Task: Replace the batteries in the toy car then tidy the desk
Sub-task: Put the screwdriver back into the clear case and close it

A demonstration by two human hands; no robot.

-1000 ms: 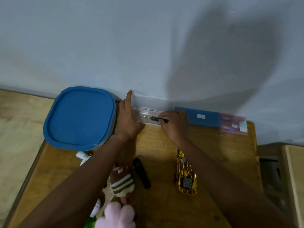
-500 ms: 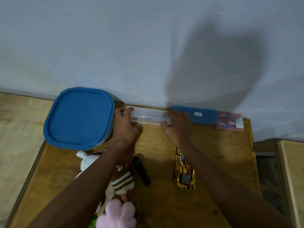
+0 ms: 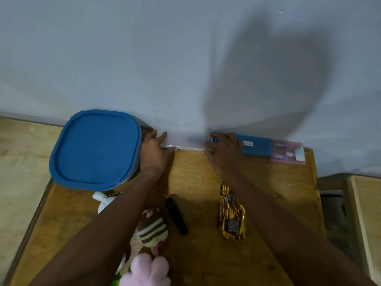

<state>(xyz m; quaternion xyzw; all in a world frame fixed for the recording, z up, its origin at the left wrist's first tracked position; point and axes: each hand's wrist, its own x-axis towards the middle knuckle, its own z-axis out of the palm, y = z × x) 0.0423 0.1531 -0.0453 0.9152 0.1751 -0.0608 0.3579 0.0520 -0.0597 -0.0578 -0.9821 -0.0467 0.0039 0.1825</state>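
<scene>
A clear plastic case [image 3: 186, 143] lies closed along the wall at the back of the wooden desk [image 3: 195, 172]. My left hand [image 3: 155, 152] grips its left end and my right hand [image 3: 223, 153] presses on its right end. Something dark shows faintly through the lid. The gold toy car [image 3: 232, 217] lies on the desk under my right forearm, its battery bay facing up. A black oblong piece [image 3: 176, 216] lies to the left of the car.
A large blue lidded tub [image 3: 95, 149] stands at the back left. A blue box [image 3: 256, 146] and a pink packet [image 3: 288, 152] lie along the wall to the right. Plush toys [image 3: 152, 230] crowd the front left. A second wooden surface [image 3: 367, 213] stands at the right.
The case lid, open a second ago while my right hand set a screwdriver inside, has come down shut. Both hands now rest on the ends of the closed case.
</scene>
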